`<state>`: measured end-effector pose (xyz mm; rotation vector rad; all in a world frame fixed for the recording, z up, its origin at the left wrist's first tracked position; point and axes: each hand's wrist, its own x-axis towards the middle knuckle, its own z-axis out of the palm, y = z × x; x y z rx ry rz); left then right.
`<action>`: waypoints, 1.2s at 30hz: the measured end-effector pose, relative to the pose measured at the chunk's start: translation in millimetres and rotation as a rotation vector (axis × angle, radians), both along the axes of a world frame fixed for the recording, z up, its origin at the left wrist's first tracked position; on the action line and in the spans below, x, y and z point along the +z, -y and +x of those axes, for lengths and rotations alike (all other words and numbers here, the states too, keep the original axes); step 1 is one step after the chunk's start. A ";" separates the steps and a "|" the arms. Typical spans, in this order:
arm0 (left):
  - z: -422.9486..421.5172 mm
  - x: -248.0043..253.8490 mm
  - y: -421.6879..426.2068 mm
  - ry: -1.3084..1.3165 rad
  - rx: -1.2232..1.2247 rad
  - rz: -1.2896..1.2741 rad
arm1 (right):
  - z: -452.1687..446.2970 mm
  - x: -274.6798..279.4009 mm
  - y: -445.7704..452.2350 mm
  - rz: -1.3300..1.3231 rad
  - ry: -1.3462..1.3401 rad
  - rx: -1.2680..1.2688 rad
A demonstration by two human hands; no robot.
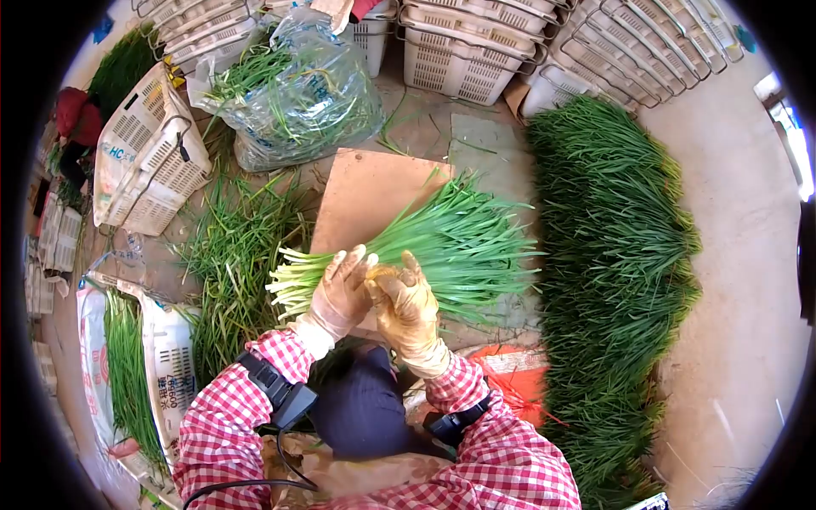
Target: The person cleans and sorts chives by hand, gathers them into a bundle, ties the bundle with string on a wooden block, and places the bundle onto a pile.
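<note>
A bundle of green stalks with pale ends pointing left lies across a brown board. My left hand, in a pale glove, rests against the bundle near its pale ends, fingers partly spread. Beside it my right hand, in a yellowish glove, is bent at the near edge of the bundle, its fingertips close to the left hand's. Something small and yellowish seems to be between the right fingers, but I cannot make out what. Loose stalks are heaped to the left of the board.
A long row of dark green stalks runs down the right. A clear bag of greens stands at the back left, near a white crate. More crates are stacked behind. Orange netting lies near my right forearm. Another person is far left.
</note>
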<state>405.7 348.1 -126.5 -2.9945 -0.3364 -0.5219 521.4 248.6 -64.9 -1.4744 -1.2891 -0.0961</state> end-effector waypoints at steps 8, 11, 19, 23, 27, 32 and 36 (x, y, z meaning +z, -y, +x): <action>53.3 35.2 -20.6 -0.244 0.507 -0.269 | 41.0 32.9 -56.9 -0.563 -0.451 -0.082; 65.8 17.6 -36.9 -0.144 0.584 -0.246 | 61.9 42.8 -40.4 -0.047 -0.059 -0.216; 75.8 21.4 -87.4 -0.221 0.553 -0.571 | 4.8 -17.0 27.5 -1.022 -1.231 0.517; 69.8 30.4 -85.1 -0.295 0.510 -0.732 | 10.4 -72.5 -7.8 -0.846 -1.713 0.513; 64.2 22.2 -82.3 -0.348 0.515 -0.759 | 3.9 -92.4 -35.9 -0.525 -1.564 0.520; 34.2 62.2 -74.6 -0.111 0.562 -1.193 | -17.7 -92.3 -31.4 -0.194 -1.566 0.583; 22.1 105.9 -62.3 0.578 0.173 -1.764 | 12.6 45.2 -27.0 -0.561 -0.073 0.367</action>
